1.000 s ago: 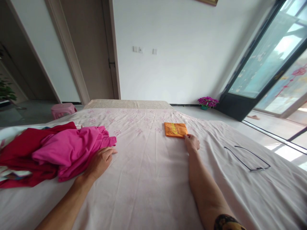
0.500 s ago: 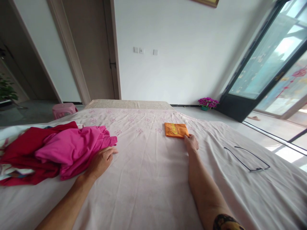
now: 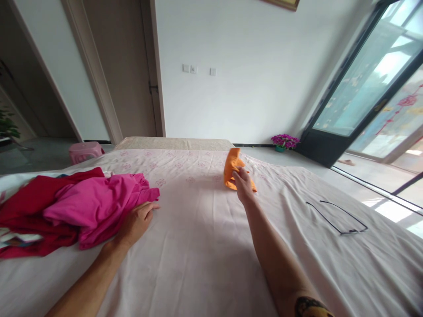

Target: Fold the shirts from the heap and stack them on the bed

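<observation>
My right hand point(image 3: 243, 180) is closed on a folded orange garment point(image 3: 233, 165), which bends upward in its fingers. One lower part of the orange cloth hangs close to the bed sheet; whether it touches cannot be made out. On the left, my left hand point(image 3: 140, 218) lies on the sheet with its fingers loosely out and nothing in them. It rests right beside a crumpled pink garment point(image 3: 99, 198). Under and behind the pink cloth is a red garment point(image 3: 33, 198), heaped with some white cloth.
A pale pink floral sheet point(image 3: 188, 246) covers the bed. Eyeglasses point(image 3: 352, 231) lie on it at the right. Beyond the bed are a pink stool point(image 3: 86, 152), a pot of purple flowers point(image 3: 284, 141) and a glass door point(image 3: 353, 88).
My right hand has lifted the orange garment from lying flat and moved slightly left with it; its yellow lettering no longer shows. My left hand has stayed beside the pink garment.
</observation>
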